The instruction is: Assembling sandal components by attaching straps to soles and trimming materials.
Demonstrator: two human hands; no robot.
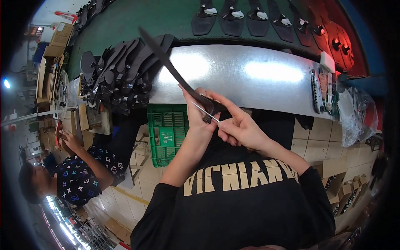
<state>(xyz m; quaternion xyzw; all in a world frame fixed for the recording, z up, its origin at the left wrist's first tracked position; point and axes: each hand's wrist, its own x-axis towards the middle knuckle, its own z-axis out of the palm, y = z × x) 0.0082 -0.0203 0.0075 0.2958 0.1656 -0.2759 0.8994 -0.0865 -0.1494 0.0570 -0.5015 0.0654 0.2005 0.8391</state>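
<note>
My left hand [197,118] is wrapped round a black sandal sole [173,68] near its strap end, and the long thin sole slants up and away to the left, seen almost edge-on. Between the thumb and fingers of my right hand [246,130] is a thin silvery metal tool [203,110], whose exact kind I cannot make out. It lies across the sandal's dark strap, close to my left palm. Both hands are over the near edge of a shiny metal table [233,66]. Fingers partly hide the strap.
Black sandals lie heaped [121,71] at the table's left. Others stand in a row [231,18] on the green belt [166,16] behind, under red light at right. Cutters [317,91] and a clear plastic bag [354,112] sit right. A green crate [166,135] and a co-worker [83,171] are left.
</note>
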